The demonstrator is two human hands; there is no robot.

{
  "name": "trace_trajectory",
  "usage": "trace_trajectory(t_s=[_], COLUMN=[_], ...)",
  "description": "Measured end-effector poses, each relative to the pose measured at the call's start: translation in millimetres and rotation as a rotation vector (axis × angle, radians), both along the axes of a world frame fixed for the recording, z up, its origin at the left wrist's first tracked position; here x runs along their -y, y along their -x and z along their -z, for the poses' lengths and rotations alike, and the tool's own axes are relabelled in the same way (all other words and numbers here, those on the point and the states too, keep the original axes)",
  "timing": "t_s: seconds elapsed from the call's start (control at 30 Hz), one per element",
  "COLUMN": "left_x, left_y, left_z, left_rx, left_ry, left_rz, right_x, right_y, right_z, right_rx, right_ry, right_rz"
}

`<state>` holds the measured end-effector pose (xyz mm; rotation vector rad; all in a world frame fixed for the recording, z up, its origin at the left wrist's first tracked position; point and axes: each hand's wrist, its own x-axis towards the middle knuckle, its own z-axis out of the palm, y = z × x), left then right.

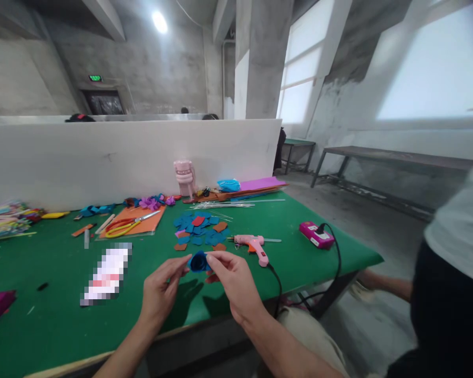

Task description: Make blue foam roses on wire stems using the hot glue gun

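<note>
1. Fingers (178, 266) of both hands are closing on a blue flower (199, 261), pinching it from opposite sides; it is sitting at the dial's centre, held up over the near part of the green table (295, 268).
2. At 9 o'clock of the flower, the left hand (160, 291) is gripping its edge with the fingertips.
3. At 3 o'clock, the right hand (234, 278) is pinching the other edge between thumb and forefinger.
4. Just beyond, at 12 o'clock, blue, brown and red scraps (197, 229) are lying loosely spread.
5. Between 2 and 3 o'clock, a pink glue gun (252, 241) is lying on its side, its tip pointing toward the scraps; farther that way, a magenta box (316, 234) is resting near the table's edge.
6. At 10 o'clock, scissors (136, 221) are lying on an orange sheet (150, 227).
7. Far off at 12 o'clock, a pink cup (185, 178) is standing before a white board (122, 152).
8. Toward 3 o'clock, well apart, another person (453, 236) is showing partly.
</note>
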<state>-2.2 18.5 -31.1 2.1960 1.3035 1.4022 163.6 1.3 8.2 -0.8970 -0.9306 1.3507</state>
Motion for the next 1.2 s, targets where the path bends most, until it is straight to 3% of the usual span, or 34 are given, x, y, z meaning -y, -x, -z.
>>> trace_trajectory(t_s=[0.27,0.5,1.2], left_x=[-0.3,0.4,-0.4], left_y=[6.3,8.1,6.8], left_z=[-0.7,-3.3,-4.4], left_rx=[-0.032,-0.142,-0.113], left_ry=[-0.050,-0.169,-0.147], left_rz=[-0.070,-0.174,-0.188], right_x=[2.7,5.9,5.8], right_y=[-0.2,1.8,2.8], right_z=[-2.6,-4.3,-1.7], right_rx=[-0.059,-0.180,-0.308], right_ry=[0.053,0.101,0.129], right_rz=[-0.085,-0.245,-0.213])
